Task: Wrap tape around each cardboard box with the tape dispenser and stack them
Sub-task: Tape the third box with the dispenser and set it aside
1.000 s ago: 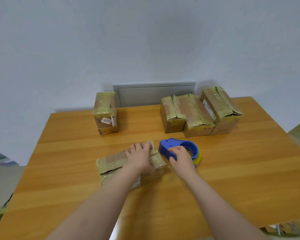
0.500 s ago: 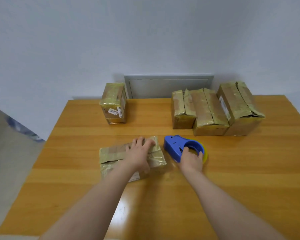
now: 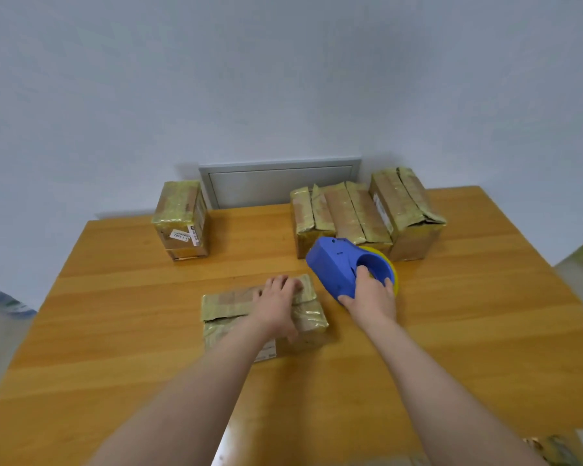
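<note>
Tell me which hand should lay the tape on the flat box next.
Right: the right hand grips the blue tape dispenser beside the flat box, which the left hand rests on.

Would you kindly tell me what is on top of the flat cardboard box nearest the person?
The left hand rests flat on the box, fingers reaching its far edge. Crinkled tape covers the visible top. The surface beneath the palm is hidden.
</note>
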